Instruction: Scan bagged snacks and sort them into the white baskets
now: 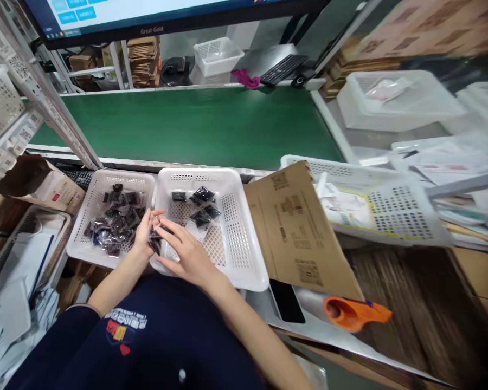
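Observation:
Over the seam between two white baskets, my left hand and my right hand come together around a small dark plastic-wrapped packet. My left hand has its fingers against the packet from the left. From the other side, the fingers and thumb of my right hand close around it, partly covering it. The left white basket holds a heap of similar dark packets. In the right white basket lie several black packets and a whitish piece, partly behind my right hand.
A brown cardboard piece leans beside the right basket. Below it lie a black phone and an orange-handled tool. Behind runs a green conveyor belt, under a monitor. Another basket with white packages stands right.

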`<move>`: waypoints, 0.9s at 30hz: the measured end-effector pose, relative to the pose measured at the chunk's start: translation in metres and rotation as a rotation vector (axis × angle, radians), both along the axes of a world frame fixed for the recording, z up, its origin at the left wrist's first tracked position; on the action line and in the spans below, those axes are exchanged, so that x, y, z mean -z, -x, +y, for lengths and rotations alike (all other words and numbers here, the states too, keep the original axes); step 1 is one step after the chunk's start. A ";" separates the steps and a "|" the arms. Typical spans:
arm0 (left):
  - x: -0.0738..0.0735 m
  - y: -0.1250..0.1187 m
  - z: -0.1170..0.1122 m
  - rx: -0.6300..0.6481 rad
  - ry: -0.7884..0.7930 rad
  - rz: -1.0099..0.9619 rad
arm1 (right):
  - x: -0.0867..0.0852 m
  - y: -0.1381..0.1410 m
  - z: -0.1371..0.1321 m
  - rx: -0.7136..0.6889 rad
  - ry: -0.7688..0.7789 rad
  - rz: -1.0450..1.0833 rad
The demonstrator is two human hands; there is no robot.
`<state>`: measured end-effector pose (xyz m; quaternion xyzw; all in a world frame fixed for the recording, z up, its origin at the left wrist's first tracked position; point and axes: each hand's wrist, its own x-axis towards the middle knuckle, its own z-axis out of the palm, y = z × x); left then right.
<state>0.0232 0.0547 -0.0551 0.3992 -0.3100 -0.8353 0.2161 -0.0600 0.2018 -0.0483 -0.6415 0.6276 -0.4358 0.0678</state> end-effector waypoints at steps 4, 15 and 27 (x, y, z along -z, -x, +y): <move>0.007 0.001 0.009 -0.023 -0.232 0.075 | 0.006 -0.017 -0.010 0.125 0.073 -0.036; 0.042 -0.033 -0.122 0.538 0.985 -0.865 | 0.055 0.058 0.060 0.548 -0.374 -0.112; 0.099 -0.075 -0.107 0.940 1.025 -0.772 | 0.057 0.037 0.050 0.304 -0.388 -0.252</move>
